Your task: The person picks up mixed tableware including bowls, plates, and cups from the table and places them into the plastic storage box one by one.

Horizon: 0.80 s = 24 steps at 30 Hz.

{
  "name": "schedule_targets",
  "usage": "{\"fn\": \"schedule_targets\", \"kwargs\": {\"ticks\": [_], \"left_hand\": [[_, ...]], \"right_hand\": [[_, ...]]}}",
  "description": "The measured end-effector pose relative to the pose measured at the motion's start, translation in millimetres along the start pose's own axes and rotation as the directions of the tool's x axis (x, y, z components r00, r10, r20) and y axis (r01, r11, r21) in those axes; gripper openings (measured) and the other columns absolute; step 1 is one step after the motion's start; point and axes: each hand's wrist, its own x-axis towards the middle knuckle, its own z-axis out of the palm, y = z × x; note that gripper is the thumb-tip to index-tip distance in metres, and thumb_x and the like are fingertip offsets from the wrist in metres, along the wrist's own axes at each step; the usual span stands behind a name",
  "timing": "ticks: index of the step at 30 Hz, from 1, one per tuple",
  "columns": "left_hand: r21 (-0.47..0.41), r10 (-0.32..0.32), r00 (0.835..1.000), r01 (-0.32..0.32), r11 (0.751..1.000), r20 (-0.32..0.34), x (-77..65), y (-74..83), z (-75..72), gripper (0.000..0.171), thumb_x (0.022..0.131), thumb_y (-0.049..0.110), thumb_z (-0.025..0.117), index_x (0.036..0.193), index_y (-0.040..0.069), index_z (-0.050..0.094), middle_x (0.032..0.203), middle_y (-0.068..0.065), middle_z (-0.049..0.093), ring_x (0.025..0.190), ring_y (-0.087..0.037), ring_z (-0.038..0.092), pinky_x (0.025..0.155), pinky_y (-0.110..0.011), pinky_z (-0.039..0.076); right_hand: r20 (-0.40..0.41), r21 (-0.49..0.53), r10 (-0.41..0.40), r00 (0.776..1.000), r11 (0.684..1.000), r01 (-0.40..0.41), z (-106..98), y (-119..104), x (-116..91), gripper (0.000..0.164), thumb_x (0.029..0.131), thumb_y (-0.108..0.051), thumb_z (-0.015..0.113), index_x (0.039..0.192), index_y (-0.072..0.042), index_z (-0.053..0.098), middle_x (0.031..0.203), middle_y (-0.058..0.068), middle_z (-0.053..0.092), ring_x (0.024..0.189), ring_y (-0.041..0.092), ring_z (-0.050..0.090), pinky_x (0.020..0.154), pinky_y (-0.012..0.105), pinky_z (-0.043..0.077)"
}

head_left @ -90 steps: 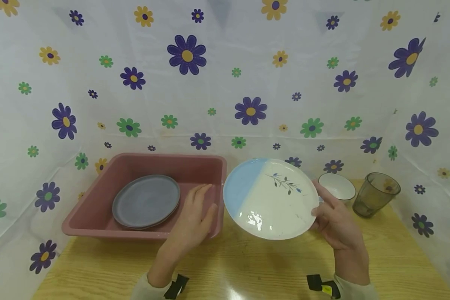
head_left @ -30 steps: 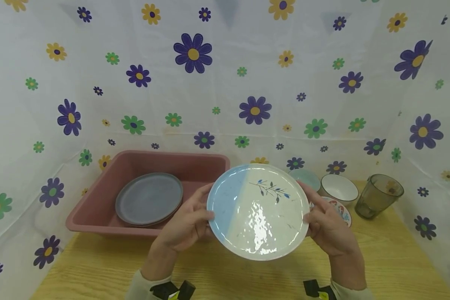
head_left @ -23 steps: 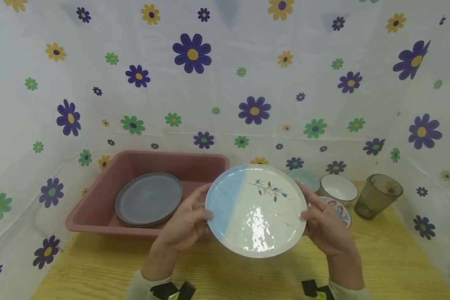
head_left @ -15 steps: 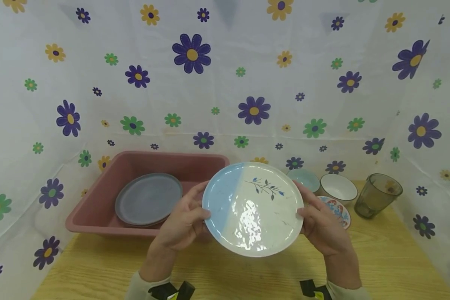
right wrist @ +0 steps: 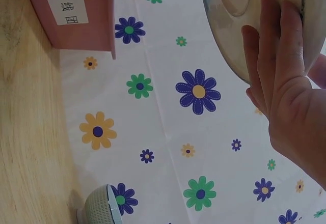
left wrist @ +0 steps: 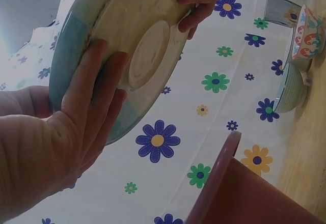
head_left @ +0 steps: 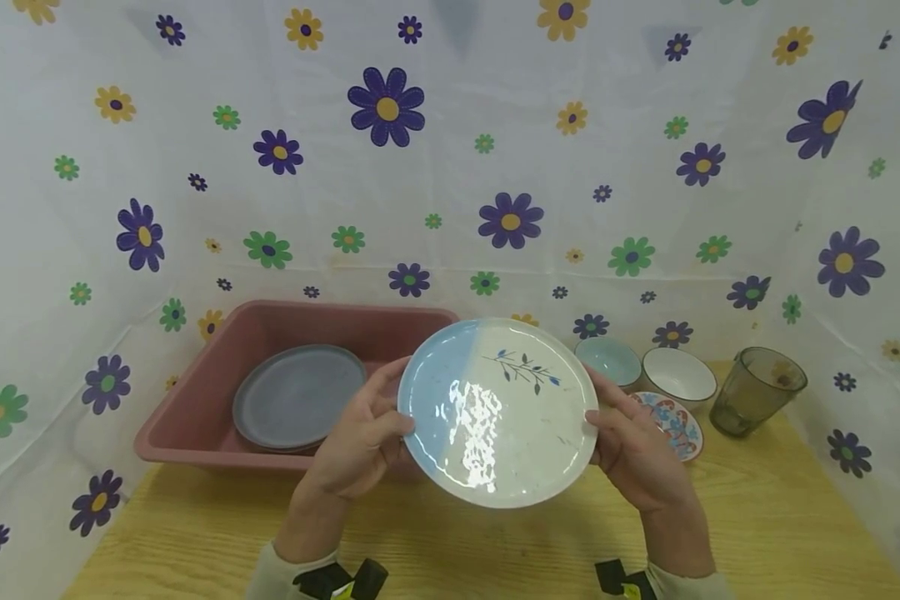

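- Nearest, at 7 and 5 o'clock from the blue-and-cream plate [head_left: 525, 425], are two pale sleeves [head_left: 693, 583], with black straps [head_left: 322, 579] at the wrists.
- The left hand [head_left: 360, 442] grips the plate at its 9 o'clock rim: the thumb presses the glazed face, and the other fingers [left wrist: 86, 76] lie behind, against the underside.
- The right hand [head_left: 637, 446] pinches the 3 o'clock rim in the same manner, its fingers [right wrist: 290, 46] spread along the underside and its thumb in front.
- The plate hangs tilted above the wooden table [head_left: 457, 550], off its surface, with its face toward the head camera. A leafy sprig [head_left: 523, 372] shows toward 1 o'clock on it, and glare whitens part of the glaze.
- Between 9 and 10 o'clock stands a pink tub [head_left: 307, 321], its right end partly hidden behind the plate. A grey plate [head_left: 300, 396] lies inside it. A white label [right wrist: 66, 4] shows on the tub's outer wall in the right wrist view.
- At 3 o'clock sits a patterned dish [head_left: 667, 425], partly covered by the right hand.
- Between 2 and 3 o'clock are a pale green bowl [head_left: 607, 360] and, just beside it, a white bowl [head_left: 678, 375].
- Farther out toward 3 o'clock stands a tinted glass [head_left: 753, 396].
- Farthest, at 12 o'clock, hangs a white flowered sheet [head_left: 450, 183].
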Motion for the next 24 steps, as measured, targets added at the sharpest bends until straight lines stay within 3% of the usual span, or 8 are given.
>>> {"fn": "schedule_targets", "kwargs": {"ticks": [11,20,24], "left_hand": [[-0.006,-0.003,1.0,0.003,1.0,-0.027,-0.1,0.3,-3.9,0.077,0.086,-0.013,0.042,0.154,0.005,0.011,0.123,-0.019,0.055,0.09,-0.02,0.07,0.075,-0.037,0.06],[-0.029,-0.023,0.993,0.02,0.999,-0.118,0.3,3.3,-9.9,0.078,0.086,-0.014,0.041,0.154,0.01,0.013,0.127,-0.018,0.052,0.091,-0.021,0.069,0.076,-0.041,0.06],[-0.034,-0.008,0.991,0.003,0.999,-0.13,-0.6,5.9,-12.5,0.078,0.085,-0.015,0.04,0.154,0.009,0.011,0.129,-0.019,0.05,0.093,-0.022,0.069,0.077,-0.043,0.059]], "right_hand": [[0.009,0.025,-0.003,1.0,1.0,0.002,2,3,4,0.058,0.104,0.0,0.032,0.157,0.001,0.008,0.125,0.005,0.066,0.09,0.017,0.072,0.076,0.031,0.06],[0.052,0.107,-0.026,0.998,0.994,0.02,0,7,5,0.048,0.104,0.001,0.029,0.15,-0.01,0.035,0.124,0.008,0.066,0.096,0.022,0.072,0.081,0.035,0.059],[0.091,0.126,-0.041,0.995,0.992,0.029,-1,9,4,0.047,0.105,0.001,0.027,0.149,-0.011,0.037,0.121,0.009,0.068,0.097,0.023,0.072,0.083,0.034,0.059]]}}
